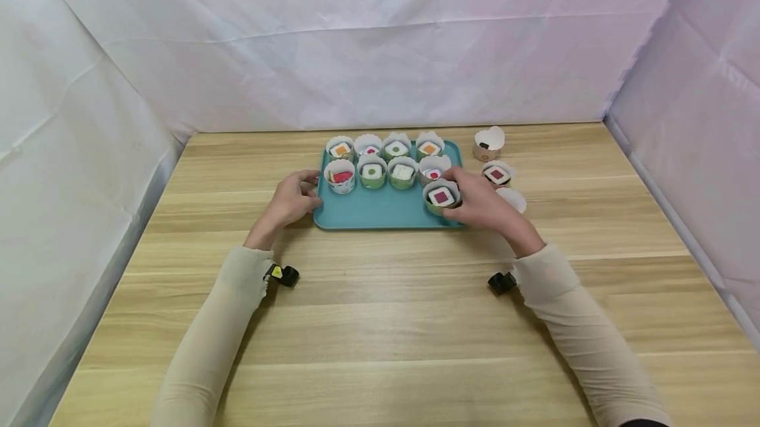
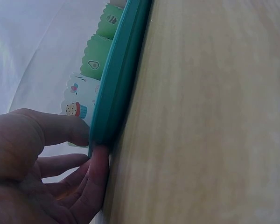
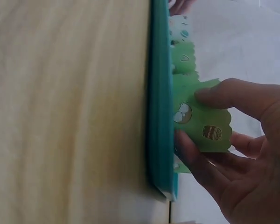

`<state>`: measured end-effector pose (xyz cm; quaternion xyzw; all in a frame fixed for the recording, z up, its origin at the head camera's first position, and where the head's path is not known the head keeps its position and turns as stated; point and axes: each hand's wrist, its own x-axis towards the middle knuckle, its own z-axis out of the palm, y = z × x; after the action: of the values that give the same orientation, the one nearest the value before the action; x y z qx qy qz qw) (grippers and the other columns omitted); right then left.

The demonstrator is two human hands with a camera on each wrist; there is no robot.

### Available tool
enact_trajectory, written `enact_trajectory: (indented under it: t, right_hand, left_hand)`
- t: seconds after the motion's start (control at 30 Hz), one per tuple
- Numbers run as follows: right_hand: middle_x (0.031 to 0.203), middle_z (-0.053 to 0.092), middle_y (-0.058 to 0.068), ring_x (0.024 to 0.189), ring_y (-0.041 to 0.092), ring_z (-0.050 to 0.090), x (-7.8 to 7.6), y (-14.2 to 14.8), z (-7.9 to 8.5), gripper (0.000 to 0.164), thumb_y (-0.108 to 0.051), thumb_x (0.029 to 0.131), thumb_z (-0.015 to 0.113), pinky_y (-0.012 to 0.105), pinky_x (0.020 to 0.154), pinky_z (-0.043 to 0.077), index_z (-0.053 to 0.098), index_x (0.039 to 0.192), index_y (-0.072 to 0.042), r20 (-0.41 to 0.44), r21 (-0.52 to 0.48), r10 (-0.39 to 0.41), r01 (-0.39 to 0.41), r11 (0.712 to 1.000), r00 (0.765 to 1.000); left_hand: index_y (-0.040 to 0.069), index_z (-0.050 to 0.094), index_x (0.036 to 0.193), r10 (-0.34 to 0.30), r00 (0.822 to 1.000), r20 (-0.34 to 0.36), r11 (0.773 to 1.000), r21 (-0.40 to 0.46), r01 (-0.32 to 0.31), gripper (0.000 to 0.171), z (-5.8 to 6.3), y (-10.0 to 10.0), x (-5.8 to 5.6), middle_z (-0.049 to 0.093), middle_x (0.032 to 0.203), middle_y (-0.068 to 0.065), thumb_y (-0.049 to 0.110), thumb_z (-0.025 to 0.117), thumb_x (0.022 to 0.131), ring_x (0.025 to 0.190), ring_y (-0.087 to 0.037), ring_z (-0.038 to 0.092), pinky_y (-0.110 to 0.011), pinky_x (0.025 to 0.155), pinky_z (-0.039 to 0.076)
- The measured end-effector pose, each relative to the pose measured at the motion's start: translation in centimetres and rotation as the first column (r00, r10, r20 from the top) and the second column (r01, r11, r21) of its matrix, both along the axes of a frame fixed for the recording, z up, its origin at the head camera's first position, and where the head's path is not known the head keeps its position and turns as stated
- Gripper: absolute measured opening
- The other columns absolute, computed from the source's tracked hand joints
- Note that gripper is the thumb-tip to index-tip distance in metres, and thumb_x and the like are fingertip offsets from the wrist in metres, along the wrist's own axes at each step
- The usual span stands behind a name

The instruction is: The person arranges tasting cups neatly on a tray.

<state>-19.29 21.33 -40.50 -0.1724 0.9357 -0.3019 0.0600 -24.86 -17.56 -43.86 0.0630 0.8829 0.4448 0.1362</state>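
Note:
A teal tray (image 1: 374, 209) lies on the wooden table, with several paper baking cups in two rows along its back half. My left hand (image 1: 293, 197) pinches the tray's left edge; in the left wrist view the thumb lies at the rim and fingertips touch the tray's outer side. Over the tray's right part, my right hand (image 1: 482, 202) holds a green paper cup (image 3: 203, 119) between thumb and fingers. Inside that cup sits a white square piece with a dark red centre (image 1: 441, 197). Right behind it stands a cup with a pink-red dot piece (image 1: 434, 173).
Right of the tray stand a brown cup with a small dark piece (image 1: 489, 143) and a cup with a red-centred square (image 1: 497, 174). Another pale cup (image 1: 514, 199) shows partly behind my right hand. White cloth (image 1: 380, 70) hangs behind the table (image 1: 380, 321) and at both sides.

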Motion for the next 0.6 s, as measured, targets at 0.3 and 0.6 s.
enact_trajectory:
  t: [0.3,0.6]
  right_hand:
    - [0.132,0.064,0.021,0.118,0.034,0.064,0.03,-0.53,-0.69,0.061,-0.016,0.088,0.08,0.051,0.098,0.053,0.048,0.138,0.001,0.033,0.02,-0.037,0.037,0.999,0.999]
    - [0.137,0.061,0.022,0.122,0.034,0.063,0.02,-0.71,-0.69,0.065,-0.021,0.089,0.081,0.052,0.1,0.054,0.046,0.14,0.001,0.047,0.022,-0.053,0.052,0.998,0.997]
  left_hand:
    - [-0.001,0.041,0.155,-0.006,1.0,-0.005,1.0,0.011,0.006,0.068,0.06,0.09,0.08,0.053,0.142,-0.022,-0.003,0.064,0.091,0.105,-0.028,0.058,-0.024,0.071,0.057]
    - [0.0,0.04,0.156,-0.005,1.0,-0.005,1.0,0.008,0.005,0.068,0.06,-0.07,0.02,0.053,0.143,-0.021,-0.003,0.064,0.092,0.105,-0.028,0.058,-0.024,0.071,0.057]
